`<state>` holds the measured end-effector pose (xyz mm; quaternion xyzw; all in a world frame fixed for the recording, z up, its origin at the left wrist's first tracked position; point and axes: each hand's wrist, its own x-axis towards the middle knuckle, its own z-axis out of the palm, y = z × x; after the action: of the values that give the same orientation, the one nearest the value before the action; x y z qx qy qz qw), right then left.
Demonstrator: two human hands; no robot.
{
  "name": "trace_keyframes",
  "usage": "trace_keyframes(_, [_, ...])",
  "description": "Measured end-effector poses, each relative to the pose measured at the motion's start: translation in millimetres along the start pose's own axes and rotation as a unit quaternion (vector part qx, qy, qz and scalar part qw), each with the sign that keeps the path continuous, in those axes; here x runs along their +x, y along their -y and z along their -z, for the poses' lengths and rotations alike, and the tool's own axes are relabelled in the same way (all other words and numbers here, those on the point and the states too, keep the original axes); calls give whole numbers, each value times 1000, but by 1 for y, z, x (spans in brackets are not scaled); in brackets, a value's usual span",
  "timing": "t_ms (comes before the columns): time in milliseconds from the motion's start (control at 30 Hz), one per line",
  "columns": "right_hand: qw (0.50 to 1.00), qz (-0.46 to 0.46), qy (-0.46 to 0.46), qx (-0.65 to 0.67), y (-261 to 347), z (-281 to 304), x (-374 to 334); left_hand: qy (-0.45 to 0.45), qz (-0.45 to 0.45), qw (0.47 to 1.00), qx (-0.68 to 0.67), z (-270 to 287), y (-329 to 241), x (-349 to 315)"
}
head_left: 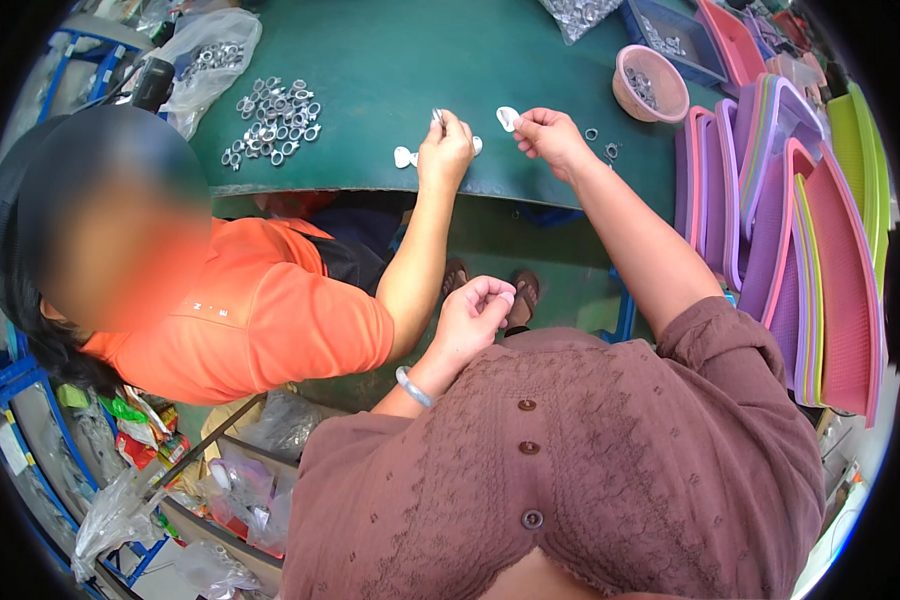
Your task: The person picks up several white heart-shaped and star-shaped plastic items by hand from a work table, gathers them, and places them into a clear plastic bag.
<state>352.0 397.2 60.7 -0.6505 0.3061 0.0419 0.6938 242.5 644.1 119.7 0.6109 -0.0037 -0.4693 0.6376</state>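
My right hand (553, 142) is over the near part of the green table, pinching a small flat white piece with a rounded outline (508, 119) between thumb and fingers. In front of my body, below the table edge, my left hand (474, 316) is curled closed with its fingertips pressed together. Whether anything sits in those fingertips I cannot make out. Left of my right hand, a co-worker's hand (445, 154) holds a small shiny piece (437, 117) over the table. Small white pieces (404, 157) lie beside that hand, partly hidden by it.
Grey rings (278, 120) are spread at the table's left, near a clear bag (215, 55) of more. A few loose rings (610, 151) lie right of my hand. A pink bowl (651, 84), a blue crate (674, 42) and stacked colored baskets (770, 200) stand at the right.
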Motion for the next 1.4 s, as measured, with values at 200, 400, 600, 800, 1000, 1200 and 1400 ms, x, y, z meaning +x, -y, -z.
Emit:
trace_keyframes(200, [1000,-7,-3,-7,3,-9,11,-6,-17,1000,13,7,4,-2])
trace_keyframes(400, [999,4,7,-39,12,-16,14,-14,-22,1000,-2,8,5,-1])
trace_keyframes(600, [999,7,12,-49,15,-21,15,-12,-19,1000,-11,7,2,0])
trace_keyframes(800, [1000,19,13,-16,13,-24,17,-24,-29,999,-27,7,3,1])
trace_keyframes(1000, [999,30,2,-22,11,-24,18,-27,-36,999,-25,5,3,0])
trace_keyframes(1200, [999,33,40,0,28,-28,9,-29,-37,998,-29,3,1,-4])
trace_keyframes(1400, [1000,-5,9,-26,9,-16,4,-16,-29,999,-7,3,1,-7])
